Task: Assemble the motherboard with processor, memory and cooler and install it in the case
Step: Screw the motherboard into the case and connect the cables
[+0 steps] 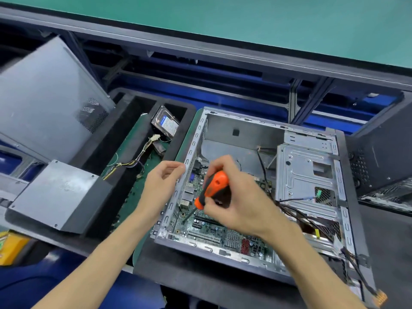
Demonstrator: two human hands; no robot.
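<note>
An open grey metal case lies on its side, and the green motherboard sits inside on its floor. My right hand grips an orange and black screwdriver whose shaft angles down to the board near the left wall. Just outside that left wall is my left hand, fingers loosely curled and touching the case's edge; they hold nothing. The middle of the board is hidden under my right hand.
A power supply with loose cables sits at the left. A hard drive lies in a black foam tray. A grey side panel leans at the far left. Black wires trail over the drive cage.
</note>
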